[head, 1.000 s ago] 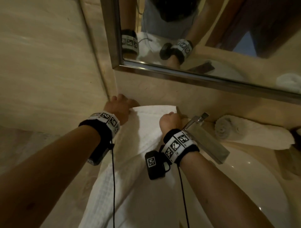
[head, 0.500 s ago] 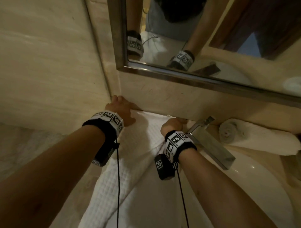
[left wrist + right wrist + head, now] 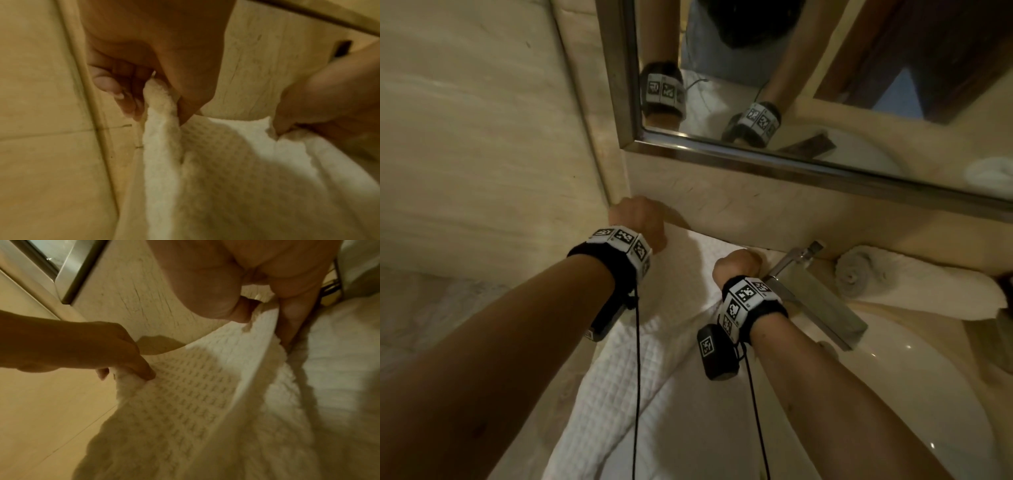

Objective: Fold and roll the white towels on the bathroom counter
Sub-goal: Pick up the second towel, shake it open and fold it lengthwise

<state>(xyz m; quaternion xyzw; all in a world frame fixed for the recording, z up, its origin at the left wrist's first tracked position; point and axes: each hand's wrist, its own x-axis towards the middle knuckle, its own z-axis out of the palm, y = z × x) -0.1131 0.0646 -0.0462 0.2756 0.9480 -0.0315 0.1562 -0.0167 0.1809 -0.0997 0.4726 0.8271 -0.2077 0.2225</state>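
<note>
Now each hand point(image 3: 638, 219) point(image 3: 736, 265) pinches a corner of the white waffle-textured towel point(image 3: 619, 377).

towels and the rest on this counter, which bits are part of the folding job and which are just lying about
Part of the job:
- waffle towel, far corners pinched by left hand and right hand
- rolled towel, already rolled

Just there:
- faucet
- sink basin
- mirror

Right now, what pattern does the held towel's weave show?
A white waffle grid of small squares on the towel, clearest in the right wrist view.
</note>
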